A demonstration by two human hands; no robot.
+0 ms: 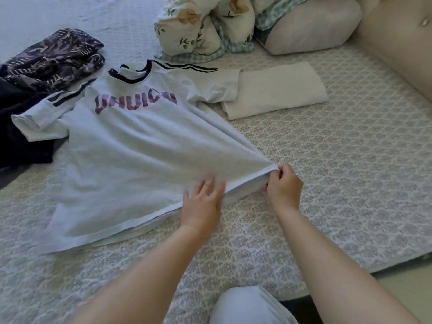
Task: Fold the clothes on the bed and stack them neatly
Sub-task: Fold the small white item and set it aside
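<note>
The T-shirt (pixel 131 146) lies front up on the patterned bed cover (pixel 339 160), spread nearly flat. Its long axis runs on a slant, collar toward the far side of the bed and hem toward the person, with the hem's right corner drawn out to the right. It is pale, almost white, with a dark-trimmed neck, dark stripes along both shoulders and short sleeves, and blurred reddish-purple block letters across the chest. Soft creases fan from the pulled corner.

The right hand (pixel 284 187) pinches that hem corner, thumb and curled fingers closed on the edge. The left hand (pixel 202 202) rests flat on the cloth just above the hem, fingers straight and slightly spread, just beside the right hand.

The shirt's right sleeve overlaps a folded white garment (pixel 280 90) lying beyond it. Its left sleeve lies on a dark garment (pixel 21 136), and behind that sits a crumpled purple patterned garment (pixel 56 57). Farther back are a bunched floral quilt (pixel 201 26) and a pale pillow (pixel 313 26)
</note>
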